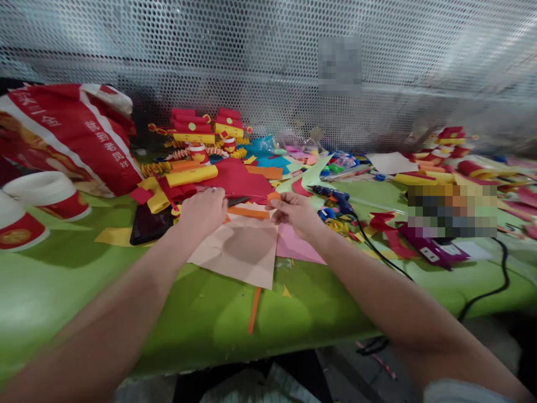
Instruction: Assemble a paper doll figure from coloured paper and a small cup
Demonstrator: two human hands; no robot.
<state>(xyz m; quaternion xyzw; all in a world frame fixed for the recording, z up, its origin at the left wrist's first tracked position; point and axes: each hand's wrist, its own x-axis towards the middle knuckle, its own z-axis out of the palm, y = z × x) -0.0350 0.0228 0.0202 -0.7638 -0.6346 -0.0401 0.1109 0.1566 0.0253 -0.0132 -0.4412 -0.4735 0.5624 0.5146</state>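
My right hand pinches a small piece of orange paper between thumb and fingers. Opposite it, my left hand is curled with its back to me, and its fingertips are mostly hidden; I cannot make out what they grip. An orange paper strip spans the gap between the hands, its left end meeting my left fingers. Below lie a beige sheet and a pink sheet. A thin dark object shows just beyond my left fingers.
A glue gun with a black cord lies right of my right hand. Left are a phone, paper cups and a red bag. Paper figures stand behind. Another orange strip lies near the table's front edge.
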